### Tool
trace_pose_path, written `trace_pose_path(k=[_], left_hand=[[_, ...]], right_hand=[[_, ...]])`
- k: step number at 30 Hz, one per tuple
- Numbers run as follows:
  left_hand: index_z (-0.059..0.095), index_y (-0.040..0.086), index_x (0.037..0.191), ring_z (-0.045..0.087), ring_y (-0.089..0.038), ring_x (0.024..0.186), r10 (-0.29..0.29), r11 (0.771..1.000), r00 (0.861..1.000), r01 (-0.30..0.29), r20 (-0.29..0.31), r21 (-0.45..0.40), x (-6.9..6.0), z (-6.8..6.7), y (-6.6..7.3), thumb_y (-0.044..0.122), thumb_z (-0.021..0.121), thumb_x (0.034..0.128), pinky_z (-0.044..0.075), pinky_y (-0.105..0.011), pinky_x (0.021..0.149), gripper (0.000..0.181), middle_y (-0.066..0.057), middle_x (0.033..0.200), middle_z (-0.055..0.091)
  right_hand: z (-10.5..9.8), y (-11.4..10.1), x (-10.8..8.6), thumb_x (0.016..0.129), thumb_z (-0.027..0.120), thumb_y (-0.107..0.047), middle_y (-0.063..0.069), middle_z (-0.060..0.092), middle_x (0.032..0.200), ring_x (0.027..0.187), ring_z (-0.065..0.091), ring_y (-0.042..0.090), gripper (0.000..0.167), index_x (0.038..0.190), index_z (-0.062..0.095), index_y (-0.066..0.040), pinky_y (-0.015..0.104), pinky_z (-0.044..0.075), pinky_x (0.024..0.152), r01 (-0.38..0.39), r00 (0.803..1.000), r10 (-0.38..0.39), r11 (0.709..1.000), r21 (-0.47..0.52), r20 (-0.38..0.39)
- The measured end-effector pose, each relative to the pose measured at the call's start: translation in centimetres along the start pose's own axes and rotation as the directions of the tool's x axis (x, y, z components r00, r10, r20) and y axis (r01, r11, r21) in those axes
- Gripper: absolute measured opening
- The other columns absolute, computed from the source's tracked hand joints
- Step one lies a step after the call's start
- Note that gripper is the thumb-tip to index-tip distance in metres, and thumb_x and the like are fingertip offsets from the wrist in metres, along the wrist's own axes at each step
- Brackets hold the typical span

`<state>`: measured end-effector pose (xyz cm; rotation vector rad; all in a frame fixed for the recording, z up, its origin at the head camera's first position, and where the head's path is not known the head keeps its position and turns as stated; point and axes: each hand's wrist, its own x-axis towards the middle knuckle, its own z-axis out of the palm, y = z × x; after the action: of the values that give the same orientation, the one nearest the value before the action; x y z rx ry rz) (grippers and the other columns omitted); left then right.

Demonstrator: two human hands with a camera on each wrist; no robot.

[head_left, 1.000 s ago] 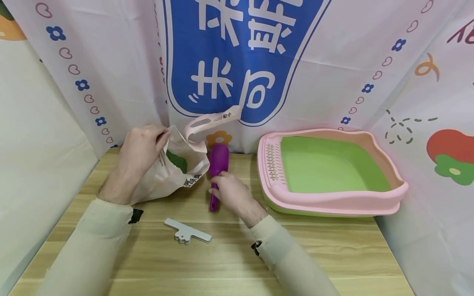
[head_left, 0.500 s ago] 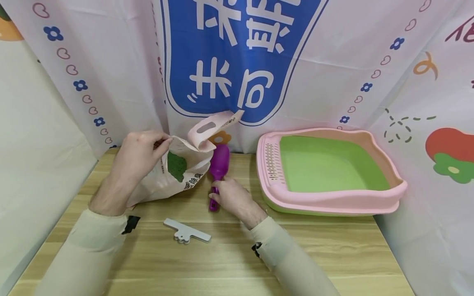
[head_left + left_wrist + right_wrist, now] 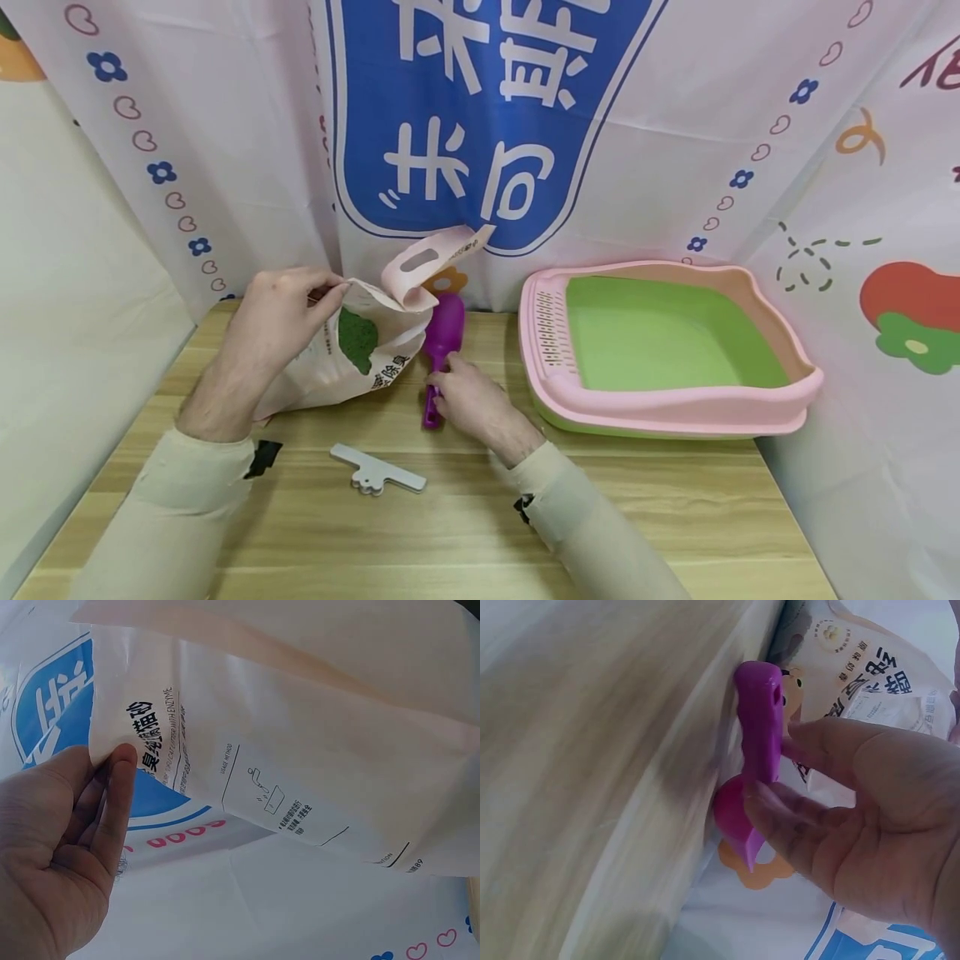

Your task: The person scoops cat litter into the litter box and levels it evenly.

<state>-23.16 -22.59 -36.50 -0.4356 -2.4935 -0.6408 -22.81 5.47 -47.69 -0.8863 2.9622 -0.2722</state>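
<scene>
Head view: bag [image 3: 322,379] is being pinched at rim, thumb to finger, by left hand [image 3: 279,315]; purple scoop [image 3: 446,327], beside it on table [image 3: 457,533], is being held at handle by right hand [image 3: 476,402], fingers loosely curled

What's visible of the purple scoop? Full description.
The purple scoop looks like smooth plastic, with a rounded bowl and a wavy-edged handle that has a hole near its end. It lies on the table, bowl toward the backdrop, between the bag and the pink tray. The right hand has its fingers on the handle.
</scene>
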Motion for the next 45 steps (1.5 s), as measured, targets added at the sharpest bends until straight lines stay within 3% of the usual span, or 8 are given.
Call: trace_pose_path(k=[6, 12, 21, 27, 35, 40, 45], left_hand=[[0.09, 0.002, 0.115, 0.084, -0.034, 0.084, 0.009, 1.0, 1.0, -0.009, -0.01, -0.011, 0.0, 0.1, 0.0, 0.01, 0.082, 0.1104, 0.062, -0.033, 0.066, 0.013, -0.023, 0.109, 0.089], [0.09, 0.002, 0.114, 0.084, -0.034, 0.083, 0.011, 1.0, 1.0, -0.011, -0.013, -0.011, 0.1, 0.1, 0.1, 0.009, 0.082, 0.1102, 0.061, -0.032, 0.066, 0.012, -0.023, 0.108, 0.089], [0.09, 0.002, 0.114, 0.083, -0.033, 0.082, 0.015, 1.0, 1.0, -0.015, -0.012, -0.009, 0.1, 0.1, 0.1, 0.009, 0.081, 0.1105, 0.059, -0.031, 0.064, 0.012, -0.022, 0.107, 0.089], [0.09, 0.002, 0.114, 0.084, -0.034, 0.084, 0.012, 1.0, 1.0, -0.012, -0.009, -0.01, 0.1, 0.1, 0.1, 0.008, 0.081, 0.1105, 0.06, -0.032, 0.065, 0.012, -0.022, 0.108, 0.089], [0.09, 0.001, 0.115, 0.085, -0.036, 0.086, 0.005, 1.0, 1.0, -0.005, -0.004, -0.022, 0.0, 0.3, 0.1, 0.01, 0.082, 0.1106, 0.059, -0.029, 0.065, 0.013, -0.024, 0.11, 0.089], [0.09, 0.001, 0.118, 0.084, -0.034, 0.085, -0.006, 1.0, 1.0, 0.006, 0.009, -0.029, -0.1, 0.4, 0.2, 0.01, 0.081, 0.1111, 0.057, -0.026, 0.064, 0.014, -0.025, 0.112, 0.089], [0.087, 0.0, 0.122, 0.086, -0.036, 0.09, -0.041, 0.998, 0.997, 0.044, 0.066, -0.045, -0.3, 0.5, 0.5, 0.008, 0.078, 0.1105, 0.073, -0.045, 0.074, 0.017, -0.025, 0.114, 0.087]], right_hand=[[0.4, 0.4, 0.0, 0.108, 0.079, -0.006, 0.004, 0.073, 0.154, 0.145, 0.073, 0.027, 0.035, 0.136, 0.087, -0.025, 0.045, 0.068, 0.116, 0.139, 0.989, -0.145, 0.983, -0.12, -0.041], [1.0, 0.5, 0.4, 0.109, 0.076, -0.006, 0.001, 0.074, 0.158, 0.155, 0.067, 0.023, 0.038, 0.139, 0.086, -0.026, 0.044, 0.062, 0.126, 0.239, 0.97, -0.244, 0.954, -0.18, -0.007], [1.6, 0.3, 0.9, 0.11, 0.073, -0.008, 0.001, 0.074, 0.16, 0.159, 0.064, 0.023, 0.035, 0.138, 0.086, -0.025, 0.045, 0.063, 0.126, 0.252, 0.966, -0.259, 0.948, -0.197, -0.011], [2.0, 0.3, 1.2, 0.112, 0.07, -0.005, 0.003, 0.07, 0.166, 0.165, 0.059, 0.026, 0.038, 0.142, 0.084, -0.023, 0.051, 0.06, 0.13, 0.262, 0.965, -0.263, 0.955, -0.142, 0.007], [2.2, 0.2, 1.5, 0.113, 0.067, -0.009, 0.0, 0.07, 0.166, 0.166, 0.057, 0.026, 0.037, 0.142, 0.083, -0.026, 0.049, 0.06, 0.129, 0.257, 0.966, -0.257, 0.953, -0.162, 0.026], [2.1, 0.2, 1.6, 0.111, 0.075, -0.009, -0.001, 0.072, 0.164, 0.161, 0.062, 0.022, 0.037, 0.143, 0.081, -0.026, 0.046, 0.062, 0.128, 0.227, 0.974, -0.225, 0.957, -0.181, 0.034], [2.1, 0.3, 1.7, 0.11, 0.078, -0.01, -0.004, 0.074, 0.16, 0.157, 0.065, 0.018, 0.036, 0.142, 0.082, -0.027, 0.041, 0.063, 0.124, 0.22, 0.975, -0.216, 0.957, -0.187, 0.045]])
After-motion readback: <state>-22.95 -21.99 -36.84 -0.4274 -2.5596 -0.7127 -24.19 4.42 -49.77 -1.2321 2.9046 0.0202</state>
